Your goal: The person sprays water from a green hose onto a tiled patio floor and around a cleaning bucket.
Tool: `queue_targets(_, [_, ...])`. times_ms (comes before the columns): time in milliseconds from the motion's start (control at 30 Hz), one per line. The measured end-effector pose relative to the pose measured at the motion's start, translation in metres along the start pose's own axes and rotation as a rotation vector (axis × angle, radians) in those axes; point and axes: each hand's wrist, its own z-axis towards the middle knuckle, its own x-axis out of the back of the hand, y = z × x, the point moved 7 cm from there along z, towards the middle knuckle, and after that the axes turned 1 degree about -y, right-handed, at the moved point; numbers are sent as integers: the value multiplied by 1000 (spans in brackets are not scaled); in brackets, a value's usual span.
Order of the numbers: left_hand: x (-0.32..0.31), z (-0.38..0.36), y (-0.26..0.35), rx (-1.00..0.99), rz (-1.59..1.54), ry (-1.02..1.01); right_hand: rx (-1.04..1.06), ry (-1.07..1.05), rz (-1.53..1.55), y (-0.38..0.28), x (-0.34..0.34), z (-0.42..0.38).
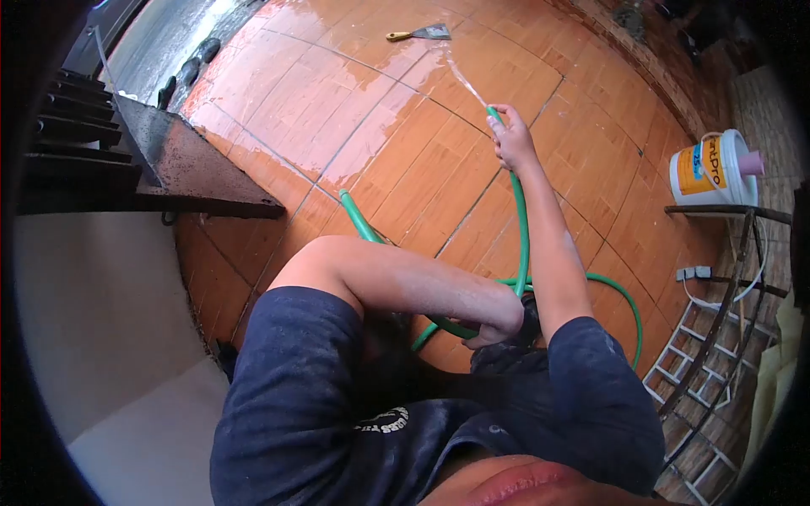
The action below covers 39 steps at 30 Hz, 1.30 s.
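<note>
My right hand (511, 139) is wrapped round a green hose (521, 221), held out over the orange tiled floor. A thin stream of water (466, 83) runs from its end toward a putty knife (420, 34) with a yellow handle and a wide metal blade, lying flat on the wet tiles. My left hand (488, 332) is bent back low near my lap, its fingers curled at another stretch of green hose and partly hidden by my wrist. That stretch passes under my left forearm, and a hose end (345, 196) points away on the left.
A white paint bucket (715, 171) sits on a metal stand (742, 221) at right. Below it lies a white ladder-like frame (688, 358). A dark-edged slab (215, 169) juts in at left. Dark stones (199, 61) line the floor's far-left edge. Hose loops (634, 316) lie at right.
</note>
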Motion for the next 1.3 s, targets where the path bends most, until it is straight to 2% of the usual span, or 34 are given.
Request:
queue_targets(33, [-2,3,-1,12,-32,-31,7,-34,-13,-1,-9,-1])
queue_targets(167, [-4,13,-5,-25,-16,76,80,-78,-53,-14,-30,-3])
queue_targets(233, [-4,18,-7,-31,-15,120,202,-4,-25,-30,-33,-5])
queue_targets(367, [-2,24,-13,-44,-9,191,231,24,18,-50,-36,-7])
queue_targets(467, [0,28,-16,-46,7,230,227,-89,-91,-57,-44,-9])
queue_targets(667, [6,34,-23,-33,55,299,365,151,-47,-88,-9,-5])
queue_targets(733, [8,35,-24,-31,63,319,389,225,65,-104,5,-10])
queue_targets(900, [10,39,-30,-27,79,372,561,240,118,-148,14,-20])
queue_targets(1233, [13,55,-37,14,174,350,598,254,165,-177,13,-40])
queue_targets(1300, [13,60,-39,-22,188,443,587,275,131,-179,13,-43])
